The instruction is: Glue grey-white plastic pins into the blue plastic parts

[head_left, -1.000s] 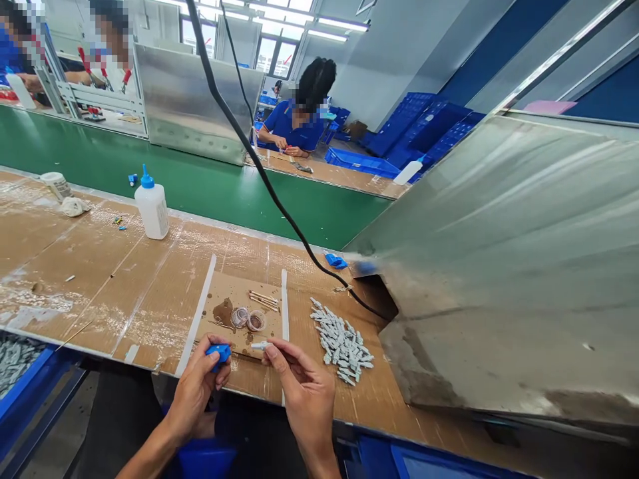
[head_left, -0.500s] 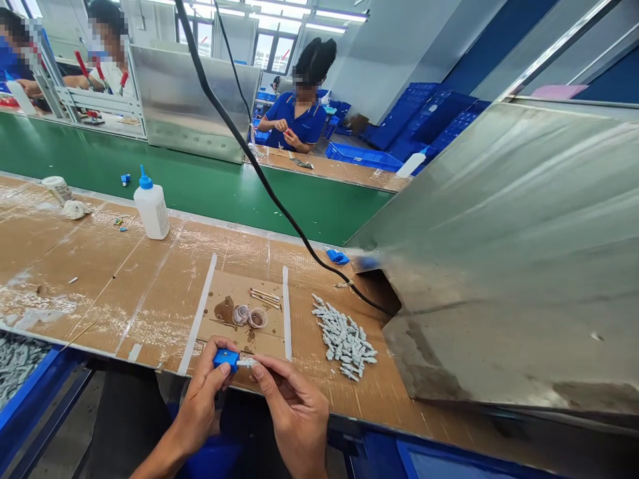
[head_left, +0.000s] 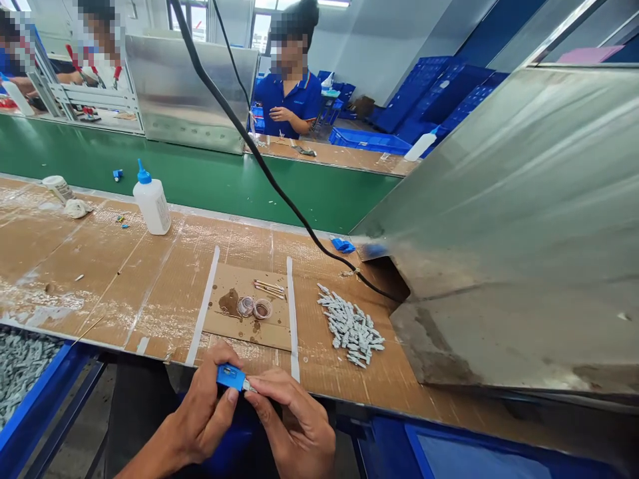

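Note:
My left hand [head_left: 202, 406] grips a small blue rectangular block [head_left: 230, 377] between thumb and fingers, just past the table's front edge. At the block's right end, the fingertips of my right hand [head_left: 294, 416] pinch a small pale grey piece [head_left: 248, 386]. Only a short part of that piece shows between block and fingers; the rest is hidden. Beyond my hands, a cardboard sheet [head_left: 229, 329] carries two small round cups [head_left: 262, 309], a dark wet stain and several thin sticks [head_left: 269, 289]. Right of it lies a pile of similar grey pieces [head_left: 352, 326].
A white squeeze bottle [head_left: 152, 207] stands at the back left. A black cable [head_left: 279, 189] crosses to a large metal panel [head_left: 499, 253] on the right. At lower left is a blue bin [head_left: 50, 386] of grey parts. Across the green belt [head_left: 200, 169] sits a co-worker [head_left: 289, 100].
The grey piece now shows less outside the block, and my right fingertips are closer to it. The view has shifted slightly. A blue part on the belt has moved left.

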`<action>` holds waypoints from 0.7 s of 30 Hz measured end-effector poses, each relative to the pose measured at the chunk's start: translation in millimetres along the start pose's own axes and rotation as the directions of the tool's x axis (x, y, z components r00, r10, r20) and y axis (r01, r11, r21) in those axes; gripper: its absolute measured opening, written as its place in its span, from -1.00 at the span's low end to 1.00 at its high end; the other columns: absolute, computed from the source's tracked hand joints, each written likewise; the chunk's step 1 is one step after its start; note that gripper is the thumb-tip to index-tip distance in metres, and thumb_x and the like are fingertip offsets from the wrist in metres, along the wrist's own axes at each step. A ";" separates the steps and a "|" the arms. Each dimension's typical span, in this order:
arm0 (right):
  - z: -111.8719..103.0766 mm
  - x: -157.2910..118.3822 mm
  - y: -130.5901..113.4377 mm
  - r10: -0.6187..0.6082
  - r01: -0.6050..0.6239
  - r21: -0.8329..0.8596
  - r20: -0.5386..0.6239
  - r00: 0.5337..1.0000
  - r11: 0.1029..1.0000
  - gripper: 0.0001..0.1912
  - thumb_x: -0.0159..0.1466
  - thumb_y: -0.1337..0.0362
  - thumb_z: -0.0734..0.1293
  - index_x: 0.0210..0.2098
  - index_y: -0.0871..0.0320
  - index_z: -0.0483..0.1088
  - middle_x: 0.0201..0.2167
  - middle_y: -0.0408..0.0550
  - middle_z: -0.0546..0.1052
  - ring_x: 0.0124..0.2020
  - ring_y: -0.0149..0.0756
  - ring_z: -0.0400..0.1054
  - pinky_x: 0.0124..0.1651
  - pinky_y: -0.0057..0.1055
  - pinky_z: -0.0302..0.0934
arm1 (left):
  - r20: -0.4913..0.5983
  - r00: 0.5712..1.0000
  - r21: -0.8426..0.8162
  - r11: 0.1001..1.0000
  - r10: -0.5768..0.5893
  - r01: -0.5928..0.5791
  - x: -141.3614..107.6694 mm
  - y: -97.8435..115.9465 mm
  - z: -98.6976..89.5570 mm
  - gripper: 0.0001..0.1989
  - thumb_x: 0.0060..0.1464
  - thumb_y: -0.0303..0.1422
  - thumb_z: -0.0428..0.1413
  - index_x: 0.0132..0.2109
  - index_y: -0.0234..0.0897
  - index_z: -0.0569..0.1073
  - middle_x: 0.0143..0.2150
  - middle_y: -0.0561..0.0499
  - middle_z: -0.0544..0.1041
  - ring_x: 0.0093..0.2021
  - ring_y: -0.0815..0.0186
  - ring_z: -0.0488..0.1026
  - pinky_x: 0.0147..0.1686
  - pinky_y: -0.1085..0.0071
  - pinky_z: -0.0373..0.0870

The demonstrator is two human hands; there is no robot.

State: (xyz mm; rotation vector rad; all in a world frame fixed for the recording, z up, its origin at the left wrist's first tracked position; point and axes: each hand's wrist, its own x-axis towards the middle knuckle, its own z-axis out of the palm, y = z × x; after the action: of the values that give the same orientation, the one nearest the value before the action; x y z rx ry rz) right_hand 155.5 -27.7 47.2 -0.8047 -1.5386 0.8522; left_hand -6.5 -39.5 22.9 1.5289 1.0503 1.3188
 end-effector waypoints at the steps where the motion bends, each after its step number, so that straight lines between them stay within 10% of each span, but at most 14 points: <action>1: -0.4 0.2 -0.3 -0.017 0.017 0.002 -0.001 1.000 1.000 -0.61 0.23 0.58 0.38 -0.08 0.02 0.54 -0.29 -0.12 0.62 -0.31 -0.32 0.51 -0.27 -0.43 0.43 | -0.002 0.999 -0.012 0.999 -0.041 0.041 -0.2 1.6 -1.8 -0.69 0.26 -0.32 0.04 0.14 -0.06 0.32 -0.09 -0.06 0.41 -0.09 0.16 0.36 -0.05 0.26 0.28; 21: -16.4 -10.7 -0.7 0.008 -0.011 0.028 0.139 0.990 1.000 -0.64 0.25 0.58 0.37 -0.06 0.04 0.48 -0.30 -0.09 0.56 -0.31 -0.33 0.45 -0.28 -0.40 0.41 | 0.238 0.960 0.152 0.982 -0.150 0.116 -21.3 6.2 -18.5 -0.65 0.22 -0.38 0.08 0.15 -0.13 0.44 0.05 -0.20 0.50 0.01 0.02 0.45 0.07 0.14 0.29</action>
State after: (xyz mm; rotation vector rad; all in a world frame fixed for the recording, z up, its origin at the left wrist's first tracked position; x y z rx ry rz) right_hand 173.0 -35.9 44.1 -0.7457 -1.6417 0.9515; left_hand -26.5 -60.4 24.4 1.6447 1.0784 0.9507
